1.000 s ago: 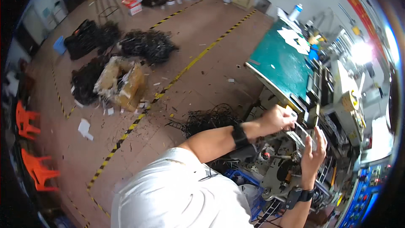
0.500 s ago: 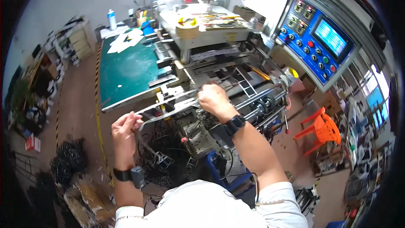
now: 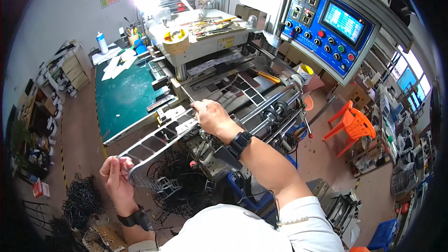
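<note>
Long grey strip with punched rectangular windows (image 3: 158, 140) held clear of press machine (image 3: 219, 60), slanting from its front edge down toward lower left.

Left hand (image 3: 116, 173) pinching low end of strip, fingers curled round it. Right hand (image 3: 211, 115) closed over high end, just in front of rollers (image 3: 275, 107).

Judged: pull-out of punched length well along; strip not yet set down. Black offcut tangle (image 3: 179, 186) lying below strip.

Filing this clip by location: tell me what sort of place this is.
Most likely a small factory or die-cutting workshop. A large press-like machine with a blue control panel of knobs and a screen fills the view, black offcuts litter the floor, and both hands hold a strip of punched frame-like material.
</note>
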A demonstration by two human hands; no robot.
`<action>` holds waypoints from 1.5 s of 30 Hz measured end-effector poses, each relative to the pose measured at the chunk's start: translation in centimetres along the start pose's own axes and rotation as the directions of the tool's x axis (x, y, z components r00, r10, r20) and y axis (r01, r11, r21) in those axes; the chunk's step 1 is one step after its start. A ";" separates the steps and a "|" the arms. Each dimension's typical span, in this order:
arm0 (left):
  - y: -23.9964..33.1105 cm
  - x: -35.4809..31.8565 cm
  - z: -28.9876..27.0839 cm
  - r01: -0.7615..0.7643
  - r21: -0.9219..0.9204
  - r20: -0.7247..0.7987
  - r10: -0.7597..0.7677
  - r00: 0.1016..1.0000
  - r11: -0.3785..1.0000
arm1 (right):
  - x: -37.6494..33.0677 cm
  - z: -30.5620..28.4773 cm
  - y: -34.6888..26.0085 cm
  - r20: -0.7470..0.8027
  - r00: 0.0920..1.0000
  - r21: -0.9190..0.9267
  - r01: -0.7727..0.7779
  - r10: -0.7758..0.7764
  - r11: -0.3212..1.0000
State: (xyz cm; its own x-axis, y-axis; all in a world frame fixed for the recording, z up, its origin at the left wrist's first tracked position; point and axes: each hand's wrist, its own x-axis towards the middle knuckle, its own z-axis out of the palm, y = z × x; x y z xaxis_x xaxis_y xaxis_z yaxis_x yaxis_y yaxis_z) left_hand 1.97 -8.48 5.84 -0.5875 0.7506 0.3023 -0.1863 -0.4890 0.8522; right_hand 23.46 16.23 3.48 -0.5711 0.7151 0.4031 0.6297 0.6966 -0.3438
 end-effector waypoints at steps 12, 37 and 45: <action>-4.4 -0.1 -6.9 0.041 0.497 -0.197 0.067 0.978 0.867 | -0.4 -0.2 0.0 0.257 0.933 -0.439 0.345 -0.251 0.829; -10.2 4.9 8.6 0.067 0.298 0.235 -0.141 0.962 0.952 | 0.4 -3.1 -1.8 -0.192 0.764 0.214 0.645 -0.616 0.734; -8.6 5.6 5.2 0.183 0.049 0.055 -0.186 0.981 0.982 | 0.3 -2.7 -1.3 -0.376 0.808 0.270 0.564 -0.454 0.780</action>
State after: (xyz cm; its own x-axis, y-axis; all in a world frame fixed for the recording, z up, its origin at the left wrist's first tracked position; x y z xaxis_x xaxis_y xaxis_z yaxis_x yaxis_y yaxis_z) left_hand 4.38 2.23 2.41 -0.4981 0.8519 0.1617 -0.2519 -0.3206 0.9131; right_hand 23.93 15.43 6.36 -0.5490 0.2398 0.8007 0.0272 0.9626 -0.2697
